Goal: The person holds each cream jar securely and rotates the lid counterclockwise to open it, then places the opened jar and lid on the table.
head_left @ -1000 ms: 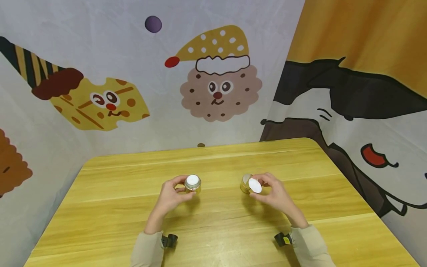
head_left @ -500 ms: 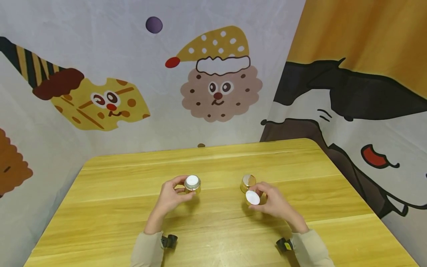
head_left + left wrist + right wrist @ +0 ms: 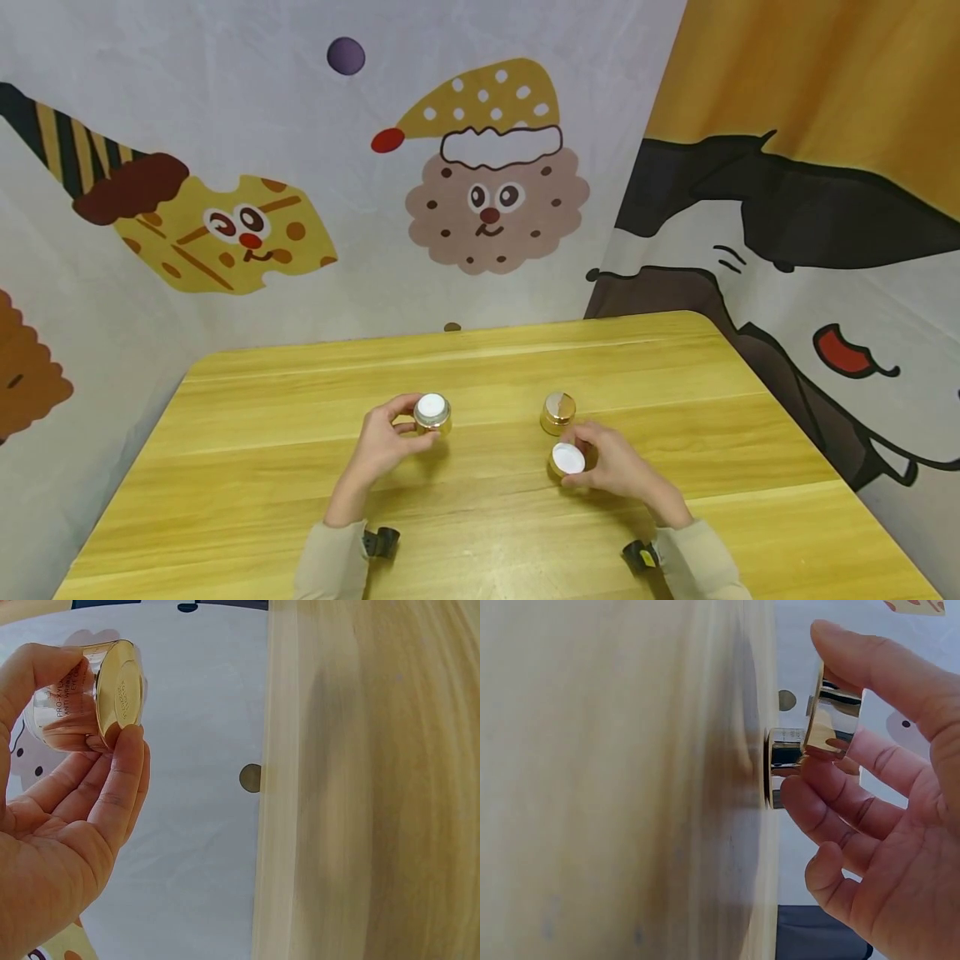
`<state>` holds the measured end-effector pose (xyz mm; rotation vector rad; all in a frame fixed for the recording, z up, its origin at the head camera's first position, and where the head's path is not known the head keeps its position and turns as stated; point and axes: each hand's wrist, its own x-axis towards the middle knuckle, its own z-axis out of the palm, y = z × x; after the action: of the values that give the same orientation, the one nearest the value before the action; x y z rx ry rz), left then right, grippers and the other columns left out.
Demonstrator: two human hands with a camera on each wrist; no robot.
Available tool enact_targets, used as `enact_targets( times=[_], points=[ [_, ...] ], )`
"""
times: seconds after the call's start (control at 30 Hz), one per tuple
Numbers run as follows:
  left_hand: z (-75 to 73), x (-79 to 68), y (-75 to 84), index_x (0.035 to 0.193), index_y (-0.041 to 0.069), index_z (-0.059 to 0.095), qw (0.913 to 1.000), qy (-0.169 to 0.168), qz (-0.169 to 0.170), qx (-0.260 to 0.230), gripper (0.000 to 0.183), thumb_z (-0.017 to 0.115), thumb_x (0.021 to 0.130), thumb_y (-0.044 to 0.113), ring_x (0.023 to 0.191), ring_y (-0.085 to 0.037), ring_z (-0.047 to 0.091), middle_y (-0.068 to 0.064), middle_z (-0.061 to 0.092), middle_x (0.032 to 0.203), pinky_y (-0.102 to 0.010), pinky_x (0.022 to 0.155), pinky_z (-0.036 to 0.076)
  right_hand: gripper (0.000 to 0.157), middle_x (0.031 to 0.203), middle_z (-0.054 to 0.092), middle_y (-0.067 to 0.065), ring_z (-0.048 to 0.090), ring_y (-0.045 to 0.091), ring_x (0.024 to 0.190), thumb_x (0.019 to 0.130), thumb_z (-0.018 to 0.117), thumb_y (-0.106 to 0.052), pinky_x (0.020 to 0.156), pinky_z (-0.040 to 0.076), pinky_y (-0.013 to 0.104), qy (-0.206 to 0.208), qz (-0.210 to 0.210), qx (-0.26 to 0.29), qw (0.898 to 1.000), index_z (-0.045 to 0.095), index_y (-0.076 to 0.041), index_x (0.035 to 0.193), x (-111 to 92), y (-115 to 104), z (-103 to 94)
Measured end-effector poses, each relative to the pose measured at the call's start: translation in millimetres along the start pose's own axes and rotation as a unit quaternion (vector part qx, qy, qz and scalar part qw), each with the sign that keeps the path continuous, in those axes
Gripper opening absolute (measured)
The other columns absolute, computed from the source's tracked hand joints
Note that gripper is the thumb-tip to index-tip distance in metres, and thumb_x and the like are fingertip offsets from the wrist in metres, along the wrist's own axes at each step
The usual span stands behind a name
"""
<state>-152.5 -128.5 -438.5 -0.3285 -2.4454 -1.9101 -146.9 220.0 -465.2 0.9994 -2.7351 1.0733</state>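
In the head view my left hand (image 3: 390, 437) grips a gold cream jar (image 3: 432, 425) by its side, thumb and fingers around it. The jar has no lid on, and a white round surface shows at its top. Dark lettering and a gold base show on this jar (image 3: 82, 701) in the left wrist view, where it is held clear of the table. My right hand (image 3: 618, 467) pinches a gold jar lid (image 3: 567, 459) by its edge, white inside facing up. The lid (image 3: 836, 712) is held above the table in the right wrist view.
Just beyond the lid, a second gold jar (image 3: 558, 412) with a shiny gold top stands on the wooden table (image 3: 480, 517). A cloth with cartoon prints (image 3: 360, 250) hangs behind the table's far edge.
My right hand has drawn the lid toward me, away from the standing jar, uncovering that jar from view. The lid has tipped to face more upward. My left hand stays nearly still.
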Motion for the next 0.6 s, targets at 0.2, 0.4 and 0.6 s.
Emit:
enact_targets(
  times=[0.2, 0.4, 0.6],
  points=[
    [1.0, -0.6, 2.2, 0.117, -0.004, 0.06, 0.9999, 0.003, -0.01, 0.006, 0.05, 0.077, 0.07, -0.006, 0.103, -0.028, 0.054, -0.015, 0.06, 0.111, -0.031, 0.084, 0.054, 0.043, 0.083, 0.055, -0.006, 0.048, 0.01, 0.075, 0.062, 0.087, -0.018, 0.067, 0.043, 0.025, -0.019, 0.024, -0.003, 1.0, 0.061, -0.012, 0.097, -1, 0, 0.0],
    [1.0, -5.7, 27.5, 0.113, -0.01, 0.059, 0.9998, 0.002, -0.013, 0.014, 0.046, 0.073, 0.07, -0.01, 0.1, -0.033, 0.054, -0.02, 0.059, 0.107, -0.033, 0.083, 0.054, 0.044, 0.085, 0.056, -0.005, 0.049, 0.01, 0.075, 0.062, 0.087, -0.019, 0.066, 0.044, 0.025, -0.033, 0.044, 0.0, 0.998, 0.062, -0.011, 0.097, -1, -1, -1.4],
    [0.8, -7.6, 33.4, 0.112, -0.011, 0.059, 0.9998, 0.0, -0.005, 0.019, 0.045, 0.073, 0.07, -0.01, 0.1, -0.033, 0.054, -0.021, 0.059, 0.107, -0.035, 0.083, 0.055, 0.045, 0.086, 0.057, -0.004, 0.05, 0.01, 0.076, 0.06, 0.088, -0.02, 0.066, 0.045, 0.024, -0.048, 0.059, 0.007, 0.997, 0.061, -0.011, 0.096, 0, -2, -2.2]
  ],
)
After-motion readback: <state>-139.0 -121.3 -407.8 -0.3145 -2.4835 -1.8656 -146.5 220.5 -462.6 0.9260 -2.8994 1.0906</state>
